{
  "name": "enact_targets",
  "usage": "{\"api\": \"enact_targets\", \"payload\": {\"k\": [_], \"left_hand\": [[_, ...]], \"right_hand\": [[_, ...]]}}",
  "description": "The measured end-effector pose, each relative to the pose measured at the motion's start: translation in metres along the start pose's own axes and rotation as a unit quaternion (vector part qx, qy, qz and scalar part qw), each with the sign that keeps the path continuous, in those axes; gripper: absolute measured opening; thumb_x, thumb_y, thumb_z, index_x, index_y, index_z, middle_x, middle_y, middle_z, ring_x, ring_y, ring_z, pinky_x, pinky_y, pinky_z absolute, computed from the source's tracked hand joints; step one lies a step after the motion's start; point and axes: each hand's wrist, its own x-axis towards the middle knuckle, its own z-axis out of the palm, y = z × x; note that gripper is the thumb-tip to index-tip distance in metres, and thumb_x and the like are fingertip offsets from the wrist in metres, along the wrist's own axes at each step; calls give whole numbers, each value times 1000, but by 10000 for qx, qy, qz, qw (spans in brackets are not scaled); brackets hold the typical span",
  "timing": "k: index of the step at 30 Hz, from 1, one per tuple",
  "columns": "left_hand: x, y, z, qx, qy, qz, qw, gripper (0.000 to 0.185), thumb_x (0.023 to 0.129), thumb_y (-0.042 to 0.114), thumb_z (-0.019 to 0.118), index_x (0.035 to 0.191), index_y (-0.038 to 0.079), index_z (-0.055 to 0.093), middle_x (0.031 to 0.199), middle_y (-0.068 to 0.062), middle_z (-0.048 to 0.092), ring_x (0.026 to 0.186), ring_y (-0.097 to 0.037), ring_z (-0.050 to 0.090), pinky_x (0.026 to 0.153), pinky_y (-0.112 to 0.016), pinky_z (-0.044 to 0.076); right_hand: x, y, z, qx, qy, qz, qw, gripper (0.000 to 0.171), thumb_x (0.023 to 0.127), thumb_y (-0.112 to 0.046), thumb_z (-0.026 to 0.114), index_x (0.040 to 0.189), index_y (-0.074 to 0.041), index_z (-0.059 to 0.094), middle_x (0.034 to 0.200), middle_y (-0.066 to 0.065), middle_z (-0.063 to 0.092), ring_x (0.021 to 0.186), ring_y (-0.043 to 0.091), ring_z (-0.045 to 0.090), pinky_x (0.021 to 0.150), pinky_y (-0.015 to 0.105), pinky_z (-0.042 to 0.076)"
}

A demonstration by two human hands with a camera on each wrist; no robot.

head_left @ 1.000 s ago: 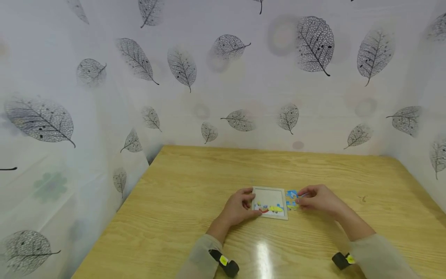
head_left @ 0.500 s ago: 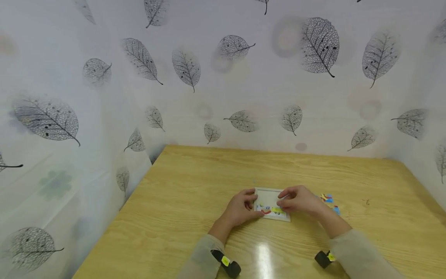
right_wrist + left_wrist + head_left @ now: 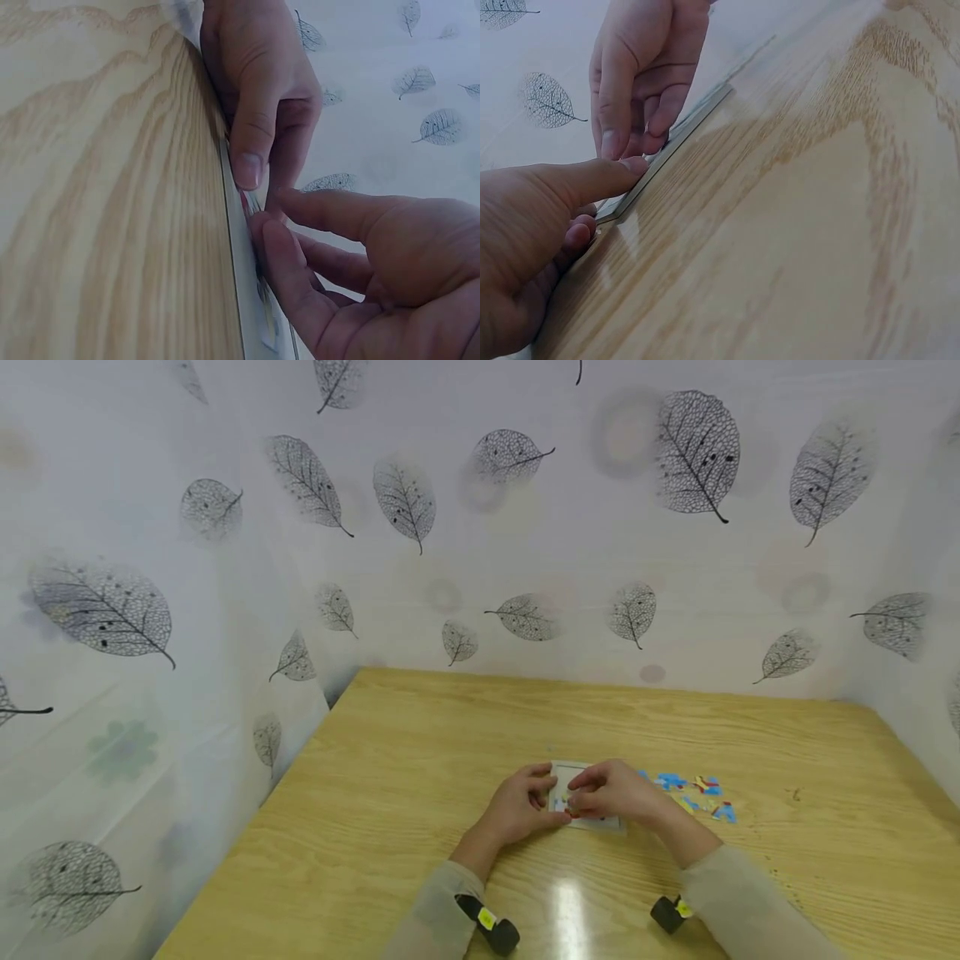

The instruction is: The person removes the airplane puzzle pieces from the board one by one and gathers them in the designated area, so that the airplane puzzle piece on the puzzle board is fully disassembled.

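Plainly, the puzzle frame [image 3: 611, 826] lies flat, near edge crosswise.

The right hand [image 3: 615, 792] covers much of the puzzle frame [image 3: 611, 827] in the head view, and whether a piece sits between its fingers [image 3: 337, 214] cannot be told. Pictures on the loose puzzle pieces [image 3: 670, 781] are too small to read, while the left hand [image 3: 525, 225] is cut off by the left wrist view's left edge.
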Motion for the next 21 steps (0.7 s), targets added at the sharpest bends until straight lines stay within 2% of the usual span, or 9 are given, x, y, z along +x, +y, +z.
{"api": "enact_targets", "payload": {"k": [6,11,15,21], "left_hand": [[-1,0,0,56,-118,-1,9999,66,71,34,80,126,5,57,134,-1,47,75,-3,48,67,-17,44],[-2,1,-2,53,-112,103,9999,69,71,34,80,127,3,55,127,-2,49,75,-5,49,66,-18,44],[-2,2,-3,9,-134,47,9999,71,71,34,80,129,4,53,120,-2,52,74,-4,48,66,-18,44],[-1,2,-3,21,-117,-26,9999,72,70,35,81,129,3,53,112,-1,54,73,-3,48,65,-18,44]], "right_hand": [[2,-2,4,-699,-258,-301,9968,37,85,-12,67,114,9,58,79,12,65,70,22,61,63,34,51],[2,-3,8,-1022,-136,-272,9943,37,82,-14,70,112,5,60,75,8,63,67,22,58,62,34,49],[3,-3,11,-809,14,-91,9967,31,83,-12,68,109,3,60,78,9,61,71,22,59,65,33,50],[2,-3,12,-52,157,4,9999,23,87,-6,61,105,6,53,89,16,58,81,25,63,70,35,52]]}}
